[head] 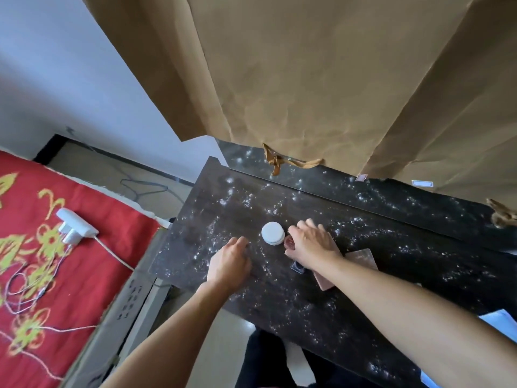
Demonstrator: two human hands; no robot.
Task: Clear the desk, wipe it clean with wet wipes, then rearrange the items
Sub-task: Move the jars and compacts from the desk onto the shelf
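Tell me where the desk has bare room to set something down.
Bare desk runs right of the pink case, and along the near edge below both forearms. It is crowded mid-desk: white round jar, small reddish bottle, right hand and left hand sit close together.

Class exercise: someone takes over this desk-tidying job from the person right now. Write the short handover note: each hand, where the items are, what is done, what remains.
Left hand: loosely curled on the desk, holding nothing that shows.
Right hand: palm down over a small reddish-capped bottle; whether it grips cannot be told.
Items: white round jar stands between the hands; pinkish flat item lies under the right forearm, beside a small dark item.
Done: unclear; no wipes in view.
Left: the desk shows whitish specks all over, so wiping seemingly remains, then arranging the items.
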